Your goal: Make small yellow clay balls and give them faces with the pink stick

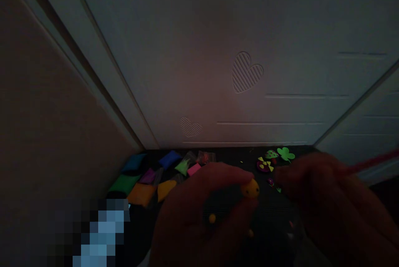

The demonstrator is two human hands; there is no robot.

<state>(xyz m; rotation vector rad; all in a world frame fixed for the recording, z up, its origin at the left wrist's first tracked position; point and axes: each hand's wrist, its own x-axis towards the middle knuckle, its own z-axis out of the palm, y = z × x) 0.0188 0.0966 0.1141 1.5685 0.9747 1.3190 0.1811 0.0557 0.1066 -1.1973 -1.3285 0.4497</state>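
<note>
Pinched between the thumb and index finger of my left hand is a small yellow-orange clay ball with two dark dots on its front. To the right, my right hand is closed round a thin pink-red stick that slants up to the right; its tip is hidden or lost in the dark. Below the ball, a tiny yellow ball lies on the dark ridged surface. Another small yellow piece shows beside my left thumb.
Colored clay packets, including an orange one and a blue one, lie at the left. A purple disc with yellow pieces and a green clover shape sit at the back right. A white panel rises behind.
</note>
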